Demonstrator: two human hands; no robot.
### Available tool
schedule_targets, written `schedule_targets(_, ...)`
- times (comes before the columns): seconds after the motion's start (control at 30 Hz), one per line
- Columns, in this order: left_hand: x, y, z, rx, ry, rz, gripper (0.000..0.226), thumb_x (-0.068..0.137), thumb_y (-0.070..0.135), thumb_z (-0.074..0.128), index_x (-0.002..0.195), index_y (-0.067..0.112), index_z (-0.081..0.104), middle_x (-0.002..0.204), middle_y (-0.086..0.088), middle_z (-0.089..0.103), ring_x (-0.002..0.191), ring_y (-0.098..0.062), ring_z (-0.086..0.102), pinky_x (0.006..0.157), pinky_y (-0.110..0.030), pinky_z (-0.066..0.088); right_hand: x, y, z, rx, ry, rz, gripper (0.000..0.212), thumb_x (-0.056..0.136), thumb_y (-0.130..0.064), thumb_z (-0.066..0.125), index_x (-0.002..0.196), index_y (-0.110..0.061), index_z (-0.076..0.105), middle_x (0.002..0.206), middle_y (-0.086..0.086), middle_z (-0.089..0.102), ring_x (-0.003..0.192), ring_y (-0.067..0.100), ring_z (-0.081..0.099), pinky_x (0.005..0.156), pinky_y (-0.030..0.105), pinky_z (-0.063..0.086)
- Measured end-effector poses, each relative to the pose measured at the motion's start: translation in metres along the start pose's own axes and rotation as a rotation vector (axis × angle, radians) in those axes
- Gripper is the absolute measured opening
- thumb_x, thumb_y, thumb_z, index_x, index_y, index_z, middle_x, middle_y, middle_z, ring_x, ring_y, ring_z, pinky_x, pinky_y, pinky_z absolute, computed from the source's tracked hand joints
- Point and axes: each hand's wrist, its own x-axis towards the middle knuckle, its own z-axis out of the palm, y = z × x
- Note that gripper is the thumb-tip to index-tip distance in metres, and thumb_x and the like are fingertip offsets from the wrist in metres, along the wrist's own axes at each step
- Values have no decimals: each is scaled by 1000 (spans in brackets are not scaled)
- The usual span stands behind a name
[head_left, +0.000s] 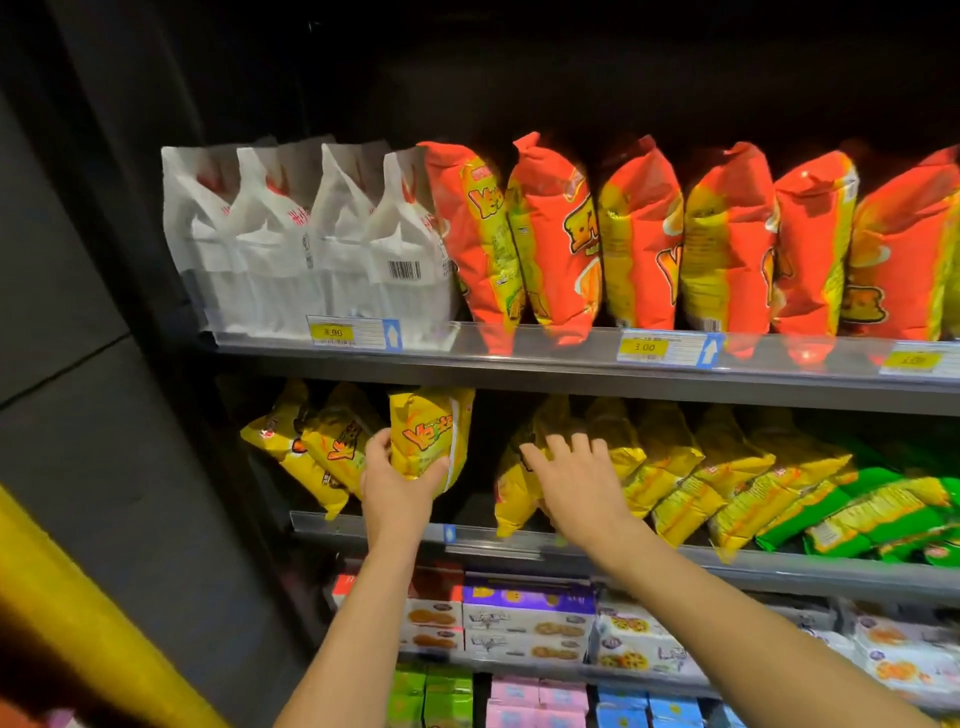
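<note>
Bag (428, 439) upright, long axis vertical, gripped in my left hand (397, 483); right hand (576, 480) spread on second bag (511, 501); two bags (332, 444) lean left.

Left hand (397, 486) curled, right hand (577, 480) splayed.

place: shop aisle I'm stocking
evidence: price tags (644, 347) on shelf rail (571, 353); rows of snack bags (639, 234); biscuit boxes (527, 623) below

left hand (400, 483): bare, uncovered to the wrist.
right hand (576, 488): bare; fingers (558, 448) uncovered, nail detail too blurred to read.
left forearm (358, 623): bare along all its visible length.
right forearm (727, 613): bare likewise, down to the view's lower edge.
</note>
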Motion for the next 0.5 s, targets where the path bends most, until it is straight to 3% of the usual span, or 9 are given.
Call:
schedule_targets(0.13, 14, -5, 17, -5, 57, -34, 84, 79, 41, 91, 145, 23, 42, 130, -7, 63, 118, -31, 63, 94, -49, 55, 3, -1, 3, -39, -26, 13, 68, 98, -15, 66, 158, -22, 35, 144, 13, 54, 129, 38, 53, 101, 47, 44)
schedule_targets(0.3, 24, -14, 33, -31, 91, -135, 82, 80, 36, 90, 144, 16, 42, 129, -11, 63, 117, -35, 62, 92, -48, 53, 5, -1, 1, -38, -40, -12, 58, 90, -13, 74, 145, -22, 55, 121, 10, 67, 108, 34, 65, 84, 43, 50)
schedule_targets(0.5, 36, -23, 40, -30, 142, -214, 75, 79, 31, 89, 136, 15, 44, 131, -13, 61, 117, -41, 62, 94, -57, 55, 9, 2, 0, -44, 25, -8, 48, 96, -13, 67, 142, -21, 54, 120, 9, 67, 107, 34, 67, 83, 42, 49)
